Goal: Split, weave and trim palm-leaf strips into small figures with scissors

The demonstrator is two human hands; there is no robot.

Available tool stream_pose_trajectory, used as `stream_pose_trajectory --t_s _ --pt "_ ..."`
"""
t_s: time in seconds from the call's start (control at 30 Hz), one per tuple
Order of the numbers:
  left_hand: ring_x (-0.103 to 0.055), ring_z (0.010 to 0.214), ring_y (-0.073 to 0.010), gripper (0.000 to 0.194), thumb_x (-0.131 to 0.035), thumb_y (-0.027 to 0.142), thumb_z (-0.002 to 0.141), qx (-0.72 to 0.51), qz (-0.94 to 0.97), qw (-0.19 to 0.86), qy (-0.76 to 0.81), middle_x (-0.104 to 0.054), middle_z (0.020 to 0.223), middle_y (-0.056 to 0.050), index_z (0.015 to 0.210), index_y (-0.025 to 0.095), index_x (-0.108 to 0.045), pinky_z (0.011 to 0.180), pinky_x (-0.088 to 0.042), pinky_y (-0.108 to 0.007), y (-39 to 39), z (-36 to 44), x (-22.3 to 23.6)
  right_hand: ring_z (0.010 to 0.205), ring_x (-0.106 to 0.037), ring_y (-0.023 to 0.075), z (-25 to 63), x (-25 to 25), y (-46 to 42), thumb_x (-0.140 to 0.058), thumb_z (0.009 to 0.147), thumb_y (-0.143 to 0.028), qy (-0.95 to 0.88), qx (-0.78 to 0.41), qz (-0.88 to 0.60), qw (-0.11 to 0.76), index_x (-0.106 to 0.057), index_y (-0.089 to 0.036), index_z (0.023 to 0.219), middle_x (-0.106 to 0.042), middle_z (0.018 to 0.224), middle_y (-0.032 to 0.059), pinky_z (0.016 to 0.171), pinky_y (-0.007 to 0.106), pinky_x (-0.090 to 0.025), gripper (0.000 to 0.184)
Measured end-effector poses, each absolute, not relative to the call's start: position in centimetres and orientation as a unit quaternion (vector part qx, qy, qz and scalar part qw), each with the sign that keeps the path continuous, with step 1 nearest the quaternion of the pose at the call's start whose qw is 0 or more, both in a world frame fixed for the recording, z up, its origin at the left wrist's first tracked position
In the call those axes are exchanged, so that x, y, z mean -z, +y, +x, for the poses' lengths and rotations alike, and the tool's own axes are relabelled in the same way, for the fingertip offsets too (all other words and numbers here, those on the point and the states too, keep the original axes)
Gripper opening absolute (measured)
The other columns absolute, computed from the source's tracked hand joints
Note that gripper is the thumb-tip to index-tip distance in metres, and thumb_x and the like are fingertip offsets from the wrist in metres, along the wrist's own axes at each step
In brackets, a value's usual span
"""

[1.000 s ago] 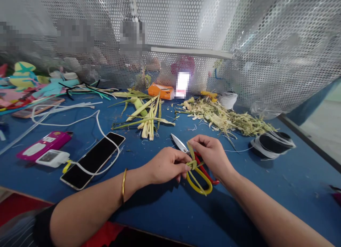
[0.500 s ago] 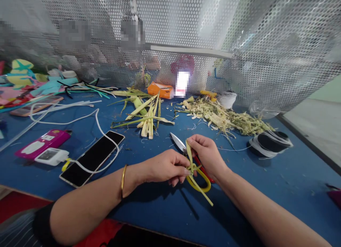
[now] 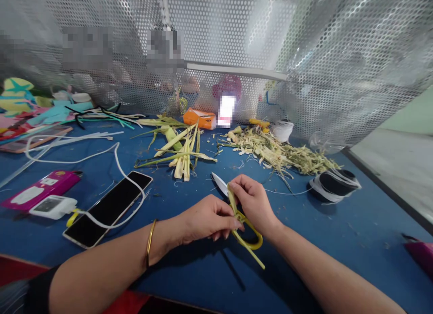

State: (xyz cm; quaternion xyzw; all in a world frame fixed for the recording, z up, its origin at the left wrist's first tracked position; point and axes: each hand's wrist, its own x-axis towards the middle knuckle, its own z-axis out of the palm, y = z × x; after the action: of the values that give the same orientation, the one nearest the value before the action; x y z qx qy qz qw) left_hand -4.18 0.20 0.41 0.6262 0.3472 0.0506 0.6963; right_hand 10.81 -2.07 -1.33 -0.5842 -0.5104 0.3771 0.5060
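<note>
Between my two hands is a pale green leaf strip (image 3: 249,251), folded or knotted near its middle, with one narrow tail pointing down to the right. My left hand (image 3: 211,218) pinches the knotted part between thumb and fingers. The upper end of the strip is gripped by the thumb and forefinger of my right hand (image 3: 253,201). Beneath the hands lies a pair of scissors (image 3: 220,184) on the blue table, its blades aimed up and left. A yellow handle loop shows below the right hand; the rest of the handles is mostly covered.
Long leaf strips (image 3: 184,154) lie beyond my hands, beside a heap of plant scraps (image 3: 277,149). A thread spool (image 3: 333,185) sits right, its thread running toward my hands. At left are a black phone (image 3: 110,208), a white cable and a purple pouch (image 3: 43,187).
The whole view has shifted slightly, so table items appear a little further left and lower. Both hands keep their grip on the strip; the right hand now covers the red scissor handle.
</note>
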Motion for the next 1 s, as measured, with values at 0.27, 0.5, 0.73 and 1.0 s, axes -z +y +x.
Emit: stream_pose_trajectory --t_s 0.27,0.5,0.73,1.0 --pt "-0.043 0.043 -0.0051 0.029 -0.063 0.04 0.078 -0.248 0.577 0.656 0.418 -0.052 0.054 0.004 0.066 0.015 -0.06 0.043 -0.032 -0.018 1.2 -4.1 -0.6 0.059 -0.049 0.0111 11.6 0.6 -1.6 -0.07 0.071 -0.051 -0.397 -0.423 -0.579 0.573 -0.062 -0.018 0.088 -0.058 0.068 -0.0023 0.055 0.024 -0.038 0.038" --pt "-0.044 0.042 -0.006 0.027 -0.064 0.039 0.077 -0.197 0.588 0.664 0.417 -0.051 0.052 0.004 0.067 0.014 -0.062 0.044 -0.034 -0.02 1.6 -4.1 -0.3 0.046 -0.04 0.0067 10.9 0.3 -2.2 -0.077 0.063 -0.039 -0.354 -0.566 -0.517 0.535 -0.055 -0.017 0.056 -0.052 0.05 -0.0045 0.047 0.022 -0.029 0.032" --pt "-0.049 0.042 -0.0073 0.028 -0.066 0.036 0.077 -0.209 0.597 0.649 0.423 -0.055 0.051 0.003 0.06 0.014 -0.06 0.047 -0.039 -0.021 1.6 -4.2 -0.5 0.044 -0.041 0.0087 11.7 1.0 -1.6 -0.073 0.066 -0.039 -0.365 -0.527 -0.544 0.541 -0.053 -0.018 0.057 -0.049 0.048 -0.0043 0.048 0.024 -0.032 0.03" --pt "-0.057 0.056 -0.0085 0.03 -0.079 0.038 0.067 -0.293 0.437 0.749 0.402 -0.064 0.065 -0.001 0.068 0.011 -0.065 0.058 -0.044 -0.022 2.4 -4.5 0.0 0.08 -0.059 0.0183 12.6 0.2 -3.1 -0.049 0.091 -0.014 -0.808 0.121 -0.44 0.372 -0.066 -0.021 0.096 -0.067 0.085 0.005 0.076 0.034 -0.04 0.019"
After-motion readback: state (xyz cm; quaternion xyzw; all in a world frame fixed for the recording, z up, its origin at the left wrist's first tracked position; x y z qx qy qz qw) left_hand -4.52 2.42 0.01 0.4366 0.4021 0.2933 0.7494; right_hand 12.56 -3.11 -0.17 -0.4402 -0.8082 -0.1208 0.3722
